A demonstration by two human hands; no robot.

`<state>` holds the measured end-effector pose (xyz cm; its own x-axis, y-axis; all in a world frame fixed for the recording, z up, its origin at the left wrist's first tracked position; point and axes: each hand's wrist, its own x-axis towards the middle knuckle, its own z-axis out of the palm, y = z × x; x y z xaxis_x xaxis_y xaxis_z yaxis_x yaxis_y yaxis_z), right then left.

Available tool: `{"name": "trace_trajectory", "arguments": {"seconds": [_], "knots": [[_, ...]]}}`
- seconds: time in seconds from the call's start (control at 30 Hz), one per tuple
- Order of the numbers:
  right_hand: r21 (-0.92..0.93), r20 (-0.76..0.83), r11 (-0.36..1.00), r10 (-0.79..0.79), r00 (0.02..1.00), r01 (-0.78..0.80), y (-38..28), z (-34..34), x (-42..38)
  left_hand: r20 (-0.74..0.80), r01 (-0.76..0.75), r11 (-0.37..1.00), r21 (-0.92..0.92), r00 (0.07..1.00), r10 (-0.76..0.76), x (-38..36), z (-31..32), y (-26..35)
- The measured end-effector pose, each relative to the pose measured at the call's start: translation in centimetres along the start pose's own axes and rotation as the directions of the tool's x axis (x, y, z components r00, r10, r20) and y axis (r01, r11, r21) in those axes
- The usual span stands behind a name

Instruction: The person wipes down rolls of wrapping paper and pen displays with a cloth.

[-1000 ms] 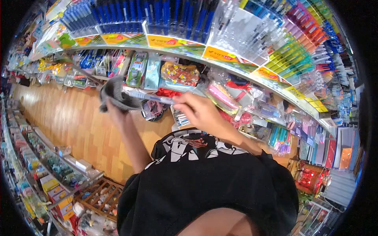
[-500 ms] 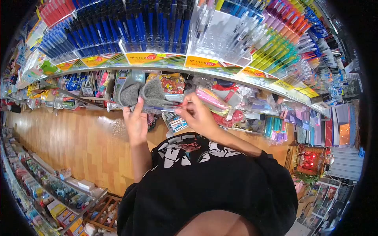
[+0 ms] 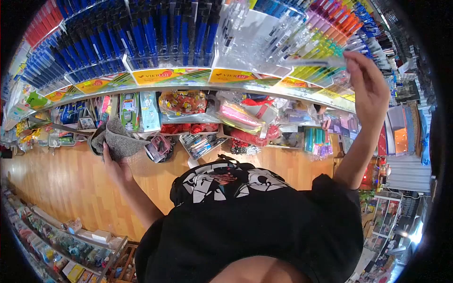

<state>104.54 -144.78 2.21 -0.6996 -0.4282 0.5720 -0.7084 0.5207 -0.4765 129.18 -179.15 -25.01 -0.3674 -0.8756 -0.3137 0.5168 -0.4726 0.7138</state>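
My left hand [image 3: 116, 169] is closed round a soft grey felt pouch-like piece [image 3: 125, 139], held out over the floor at the left. Its folded shape hides what may be inside. My right hand [image 3: 373, 96] is raised at the right, in front of the pen display, with thumb and fingers pinched on one end of a slim clear pen [image 3: 315, 62]. That pen is smeared by motion and points left across the rack. Behind it are yellow-green pens [image 3: 306, 75] and clear pens [image 3: 288, 40] in compartments.
Blue pens [image 3: 146, 37] fill the rack at upper left, above orange labels [image 3: 153, 77] along the shelf edge. Packaged goods crowd the lower shelf, including a pink packet [image 3: 240, 118]. A box of pens [image 3: 202, 145] juts out below. Another goods shelf [image 3: 61, 240] stands at lower left.
My hands have moved apart. The left has carried the grey felt piece left and down; the right has swung up and right with the pen toward the rack.
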Motion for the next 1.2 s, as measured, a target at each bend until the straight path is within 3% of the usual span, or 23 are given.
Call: {"name": "trace_trajectory", "arguments": {"seconds": [0.17,0.27,0.37,0.43,0.6,0.7,0.77,0.9,1.1,1.2], "knots": [[-0.029,0.099,0.988,-0.15,0.984,0.154,0.2,1.4,2.7,0.031,0.111,0.986,-0.122,0.994,-0.108,0.7,-2.2,-2.9],[-0.198,0.206,0.939,-0.24,0.949,0.28,-0.4,2.2,4.0,0.056,0.028,0.998,0.056,0.998,-0.031,-0.9,-1.1,-3.6],[-0.2,0.285,0.898,-0.33,0.9,0.393,-0.5,2.0,5.6,0.03,0.063,0.995,0.073,0.997,-0.065,-1.3,-2.6,-3.0],[-0.195,0.273,0.914,-0.297,0.915,0.355,-0.9,2.4,5.8,-0.043,0.024,0.997,0.07,0.999,-0.021,-1.9,-2.8,-2.4],[-0.164,0.387,0.884,-0.351,0.853,0.438,-0.6,4.0,6.1,-0.181,-0.061,0.995,0.077,0.981,0.075,-2.4,-4.3,-1.6],[-0.167,0.416,0.87,-0.364,0.833,0.464,-0.7,5.0,5.7,-0.195,-0.064,0.994,0.086,0.978,0.08,-2.8,-4.5,-1.5],[-0.304,0.422,0.857,-0.271,0.865,0.417,-0.2,5.7,5.6,-0.192,-0.061,0.995,0.081,0.978,0.076,-3.1,-4.3,-1.7],[-0.394,0.359,0.788,-0.342,0.868,0.473,-0.1,6.7,5.0,-0.186,-0.055,0.997,0.059,0.98,0.065,-3.2,-4.3,-2.3],[-0.485,0.401,0.733,-0.298,0.866,0.477,-0.4,6.9,5.2,-0.177,-0.039,0.993,0.111,0.982,0.058,-3.1,-4.6,-2.4],[-0.393,0.441,0.798,-0.272,0.855,0.457,-0.2,6.5,5.8,-0.183,-0.015,0.997,0.072,0.983,0.028,-2.8,-5.0,-2.3]]}}
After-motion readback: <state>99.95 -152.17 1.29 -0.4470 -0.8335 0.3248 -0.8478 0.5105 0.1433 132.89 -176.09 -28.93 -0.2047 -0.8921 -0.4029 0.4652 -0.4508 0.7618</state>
